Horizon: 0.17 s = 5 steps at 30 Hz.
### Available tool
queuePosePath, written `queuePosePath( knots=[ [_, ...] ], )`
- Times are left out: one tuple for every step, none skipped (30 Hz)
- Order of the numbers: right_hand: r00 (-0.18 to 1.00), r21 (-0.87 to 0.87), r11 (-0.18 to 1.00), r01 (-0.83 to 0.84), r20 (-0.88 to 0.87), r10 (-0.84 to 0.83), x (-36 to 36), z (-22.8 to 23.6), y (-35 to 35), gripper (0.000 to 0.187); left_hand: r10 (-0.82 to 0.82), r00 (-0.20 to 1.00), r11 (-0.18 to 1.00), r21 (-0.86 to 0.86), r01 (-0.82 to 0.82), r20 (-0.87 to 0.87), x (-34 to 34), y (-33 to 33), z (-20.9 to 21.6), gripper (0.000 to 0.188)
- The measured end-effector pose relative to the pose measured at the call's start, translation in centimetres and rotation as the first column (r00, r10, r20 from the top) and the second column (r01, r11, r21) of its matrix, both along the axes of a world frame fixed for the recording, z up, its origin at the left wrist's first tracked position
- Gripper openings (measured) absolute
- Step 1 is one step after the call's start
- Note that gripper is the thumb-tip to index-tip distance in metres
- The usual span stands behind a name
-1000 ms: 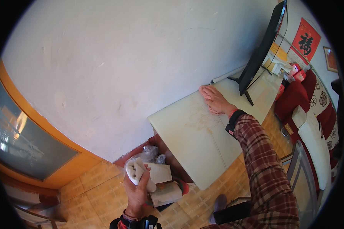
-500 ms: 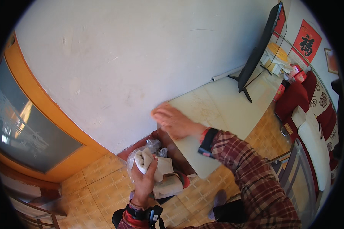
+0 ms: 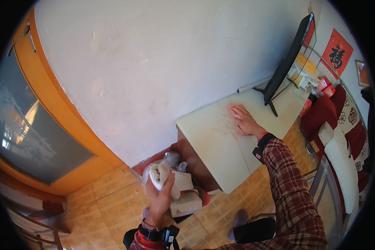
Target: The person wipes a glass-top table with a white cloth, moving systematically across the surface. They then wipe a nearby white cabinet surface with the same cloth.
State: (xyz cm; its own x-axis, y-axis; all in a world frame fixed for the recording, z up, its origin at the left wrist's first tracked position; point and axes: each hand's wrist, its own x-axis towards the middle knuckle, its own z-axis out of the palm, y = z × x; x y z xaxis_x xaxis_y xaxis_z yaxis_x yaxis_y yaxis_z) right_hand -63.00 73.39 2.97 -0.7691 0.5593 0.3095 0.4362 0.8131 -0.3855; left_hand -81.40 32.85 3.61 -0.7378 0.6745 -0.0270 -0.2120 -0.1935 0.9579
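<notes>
My right hand (image 3: 246, 122) presses down on a pink cloth (image 3: 236, 110) lying on the pale tabletop (image 3: 208, 143), near the stand of the television (image 3: 288, 60). Parts of the cloth show past the fingers and under the palm. At the lower middle, my left hand (image 3: 160, 200) is closed around a rolled white cloth (image 3: 158, 173), held up above the floor beside the table's left end. Its folded upper end faces up, and the hand covers part of it.
Plastic bags (image 3: 171, 158) and a pale box (image 3: 186, 203) sit on the floor by the table's end. A door with frosted glass (image 3: 33, 137) stands at the left. On the right are a metal-framed chair (image 3: 325, 196) and a red sofa (image 3: 318, 110).
My right hand has swept right across the tabletop from its left corner by the wall to near the television. My left hand still grips the white cloth, and the view has shifted slightly.
</notes>
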Motion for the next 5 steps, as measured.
queuePosePath(
  knots=[
    [0.999, 0.122, 0.991, -0.047, -0.006, 0.049, -0.3, -0.5, 1.0, 0.054, -0.002, 1.0, 1.0, 0.002, 0.002, -0.012, 0.0, -0.1, 0.2, 0.037],
    [0.999, 0.174, 0.984, -0.031, 0.014, 0.029, -1.1, -1.2, 1.4, 0.053, -0.014, 1.0, 1.0, 0.0, 0.014, -0.001, 0.0, -0.7, 0.3, 0.038],
    [0.999, 0.18, 0.984, 0.007, 0.039, -0.014, -1.9, -1.9, 1.5, 0.052, -0.026, 1.0, 1.0, 0.004, 0.026, 0.014, 0.0, -1.2, 0.5, 0.039],
    [0.997, 0.195, 0.98, -0.038, 0.08, 0.023, -2.8, -2.3, 1.5, 0.054, -0.043, 0.999, 0.999, -0.028, 0.043, -0.007, 0.0, -1.5, 0.6, 0.041],
    [0.993, 0.18, 0.98, -0.083, 0.102, 0.066, -4.2, -2.2, 1.6, 0.057, -0.054, 0.998, 0.998, -0.038, 0.053, -0.02, -0.1, -1.7, 0.7, 0.043]
  ],
)
